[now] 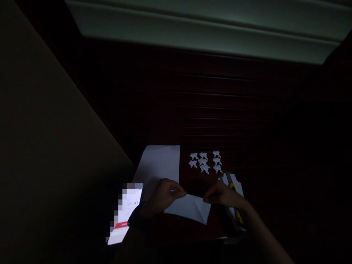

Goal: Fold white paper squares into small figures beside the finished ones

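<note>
Pretty dark setup, but the left hand [167, 192] had its grip closed on the top edge of a small white creased paper sheet [183, 206], thumb and finger pinched together. The right hand [223, 194] was pinching that sheet near its upper right corner. The sheet sat between both hands over the dark reddish-brown wooden table [176, 229], with a slanting crease toward its right end; couldn't tell if it lay flat or was lifted a bit.

Just beyond were eight little folded white paper figures [205, 168] in three rough columns. Big plain white paper sheets [161, 163] lay off to the left, a flat lit screen with a red bar [132, 205] was by the left wrist, and a yellow-and-black utility knife [232, 186] lay partly behind the right wrist.
</note>
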Demonstrator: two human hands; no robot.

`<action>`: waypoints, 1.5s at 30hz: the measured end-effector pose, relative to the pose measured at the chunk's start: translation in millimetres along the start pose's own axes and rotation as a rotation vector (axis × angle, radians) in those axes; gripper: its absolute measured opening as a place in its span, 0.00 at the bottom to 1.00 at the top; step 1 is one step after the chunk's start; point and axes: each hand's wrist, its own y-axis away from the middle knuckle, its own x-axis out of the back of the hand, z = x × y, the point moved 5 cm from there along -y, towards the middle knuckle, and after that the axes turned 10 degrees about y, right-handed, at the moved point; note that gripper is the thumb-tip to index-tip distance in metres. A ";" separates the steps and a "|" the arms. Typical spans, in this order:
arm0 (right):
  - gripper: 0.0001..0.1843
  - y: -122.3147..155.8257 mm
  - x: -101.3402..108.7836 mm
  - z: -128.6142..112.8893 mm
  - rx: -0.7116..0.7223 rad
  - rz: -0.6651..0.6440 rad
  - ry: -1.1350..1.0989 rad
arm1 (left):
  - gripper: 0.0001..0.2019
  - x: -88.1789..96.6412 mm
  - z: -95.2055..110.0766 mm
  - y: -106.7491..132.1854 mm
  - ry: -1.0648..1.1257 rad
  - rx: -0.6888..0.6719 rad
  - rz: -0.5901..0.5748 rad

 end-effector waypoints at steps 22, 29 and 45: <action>0.12 -16.5 -16.9 -9.5 -0.015 0.140 0.056 | 0.12 -23.3 12.4 4.7 -0.040 -0.057 -0.234; 0.13 -8.2 -0.7 -5.1 -0.040 0.122 -0.065 | 0.12 -20.2 19.0 8.7 0.041 0.004 -0.254; 0.12 1.0 19.2 4.5 -0.056 0.167 -0.062 | 0.14 -2.3 18.1 5.2 -0.005 -0.101 0.127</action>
